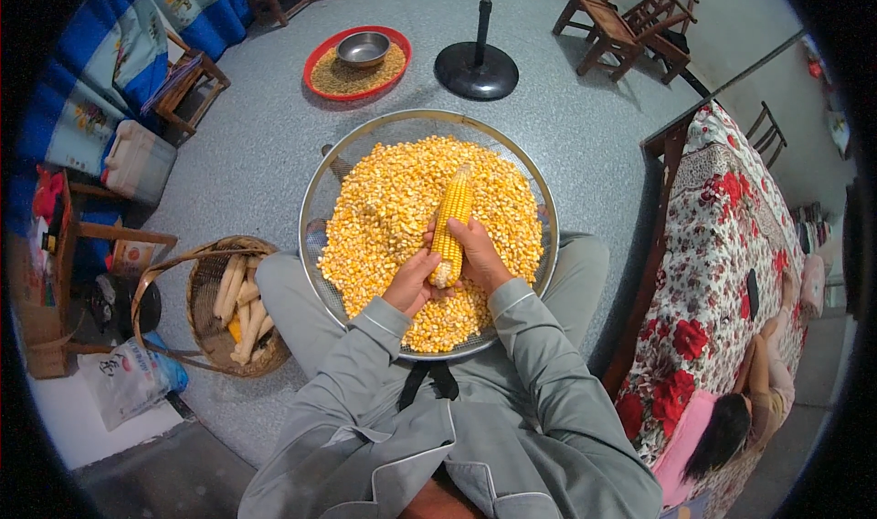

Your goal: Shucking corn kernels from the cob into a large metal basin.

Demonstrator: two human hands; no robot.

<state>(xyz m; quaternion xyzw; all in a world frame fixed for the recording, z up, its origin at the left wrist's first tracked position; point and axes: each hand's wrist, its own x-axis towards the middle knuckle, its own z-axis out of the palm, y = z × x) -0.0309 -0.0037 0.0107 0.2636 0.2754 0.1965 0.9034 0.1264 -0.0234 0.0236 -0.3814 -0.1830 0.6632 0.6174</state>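
Observation:
Between my two hands is a yellow ear of corn (457, 204), tilted with its pale tip pointing away from me and its lower end toward my lap. My left hand (417, 280) closes on the lower left side of the ear. Higher up, my right hand (481, 252) grips it from the right, thumb lying along the kernels. Beneath both hands, a heap of loose corn kernels (384, 190) fills much of a round mesh sieve (312, 208) resting over my legs. The undersides of my fingers are partly hidden by the ear.
At my left stands a wicker basket (203, 291) with several bare cobs (247, 313). Farther off are a red tray (391, 88) of grain holding a metal bowl (363, 49), a black stand base (476, 71) and wooden chairs (630, 26). On the right, a person lies on a floral-covered bed (703, 272).

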